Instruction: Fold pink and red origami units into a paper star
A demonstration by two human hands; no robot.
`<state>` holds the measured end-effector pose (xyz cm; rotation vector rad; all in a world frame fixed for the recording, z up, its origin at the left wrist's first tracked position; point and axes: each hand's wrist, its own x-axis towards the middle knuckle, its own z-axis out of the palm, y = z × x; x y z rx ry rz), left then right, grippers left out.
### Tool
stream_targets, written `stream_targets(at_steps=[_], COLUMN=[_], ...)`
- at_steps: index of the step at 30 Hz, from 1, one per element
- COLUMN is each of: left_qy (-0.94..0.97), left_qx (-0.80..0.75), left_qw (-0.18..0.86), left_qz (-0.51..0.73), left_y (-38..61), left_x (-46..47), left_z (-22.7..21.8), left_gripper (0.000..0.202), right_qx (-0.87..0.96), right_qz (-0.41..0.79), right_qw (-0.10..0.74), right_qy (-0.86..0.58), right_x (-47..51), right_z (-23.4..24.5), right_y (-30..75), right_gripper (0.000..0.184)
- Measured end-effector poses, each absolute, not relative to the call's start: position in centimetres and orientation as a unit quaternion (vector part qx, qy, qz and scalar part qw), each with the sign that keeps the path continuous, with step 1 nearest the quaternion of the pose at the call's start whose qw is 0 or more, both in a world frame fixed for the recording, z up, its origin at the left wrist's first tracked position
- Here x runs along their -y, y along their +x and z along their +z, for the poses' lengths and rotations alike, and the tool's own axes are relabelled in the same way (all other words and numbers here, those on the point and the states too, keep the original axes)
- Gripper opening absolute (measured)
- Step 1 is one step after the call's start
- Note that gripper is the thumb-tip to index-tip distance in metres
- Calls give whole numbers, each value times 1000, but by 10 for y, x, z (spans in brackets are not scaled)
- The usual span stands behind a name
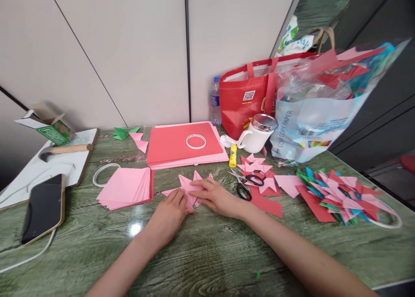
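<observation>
A pink folded paper star [188, 185] lies on the green table, its points showing above and left of my hands. My left hand [173, 208] presses on its lower left part, fingers bent and close together on the paper. From the right, my right hand [215, 195] rests on the star with its fingers stretched out flat over it. The hands cover much of the star's right and lower side. Just left of it is a fanned stack of pink paper squares [125, 186]. Black-handled scissors [248, 184] lie to the right, beside more pink stars [256, 169].
Behind the hands are red and pink sheets [171, 143] with a tape ring [196, 141] on top. A glue stick [232, 155], white mug [254, 135] and red bag [240, 102] stand at back right. Colourful folded paper [340, 195] is far right; a phone [43, 208] lies left.
</observation>
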<state>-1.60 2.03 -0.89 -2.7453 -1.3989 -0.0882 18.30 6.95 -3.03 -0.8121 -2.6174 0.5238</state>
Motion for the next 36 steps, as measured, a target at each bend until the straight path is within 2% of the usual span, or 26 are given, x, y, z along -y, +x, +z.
stream_targets(at_steps=[2,5,8,19,36], left_qy=[-883,-881,-878,-884,-903], left_qx=[468,473,478,465,423], left_qw=[5,-3,5,16,9], left_qz=[-24,-13,0,45,73], left_y=[-14,-10,-5,2,2], left_x=[-19,-17,-14,-12,-22], left_z=[-6,-2,0,3,14], left_gripper=[30,42,43,66,79], right_qx=[915,893,882,867,782], right_qz=[208,255,274,298,433], right_qw=[176,192,208,233,238], right_qy=[-297,-318,-322,-325,-379], right_x=[-69,-68,-68,-67,-69], right_z=[-29,-29,-30,-36,-18], right_y=[182,181,180,178,177], right_gripper=[37,58,73,79,117])
